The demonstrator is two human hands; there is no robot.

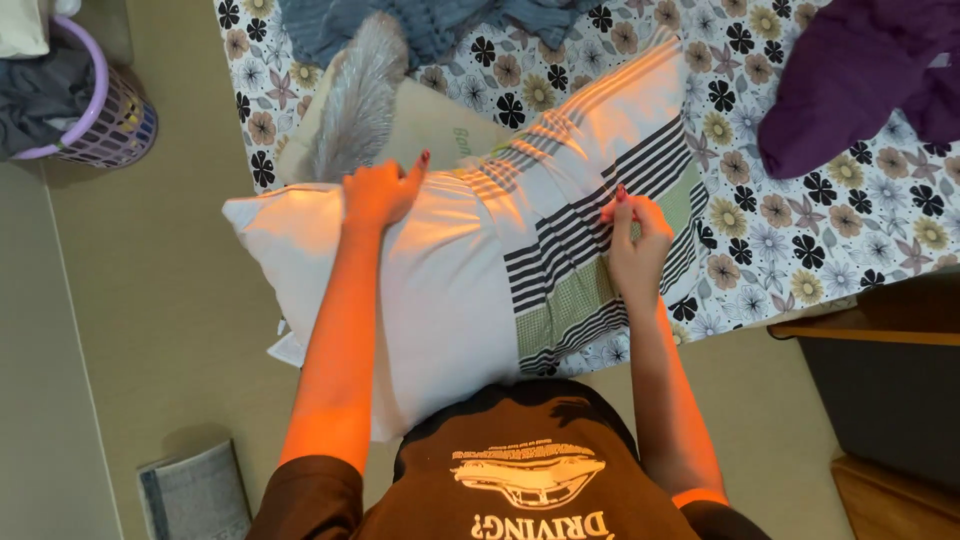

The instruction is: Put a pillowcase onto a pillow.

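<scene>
1. while the left hand (pixel 378 193) presses down on the far edge of the white pillow (pixel 420 290), its fingers curl over that edge, clenched on the white fabric, thumb pointing up toward the bed.
2. the right hand (pixel 637 238) pinches the striped pillowcase (pixel 590 200) between fingertips and thumb, grasping the cloth where black stripes meet a green checked band.
3. the pillow lies across the near-left corner of the bed (pixel 800 250), half over the edge and resting against the person's front; its left end hangs out past the bed above the floor (pixel 170 300).
4. the pillowcase covers the pillow's right half only, and the left half shows bare white.
5. just beyond the left hand, a grey fluffy cloth (pixel 358 100) and a beige item (pixel 440 125) lie on the floral sheet near the bed's left edge.
6. further off, a blue-grey garment (pixel 440 25) lies at the far edge of the bed, and a purple garment (pixel 860 70) toward its far-right corner.
7. on the floor, a lilac laundry basket (pixel 110 120) holding dark clothes stands well apart to the far left, and a folded newspaper (pixel 195 495) lies near the person's left elbow.
</scene>
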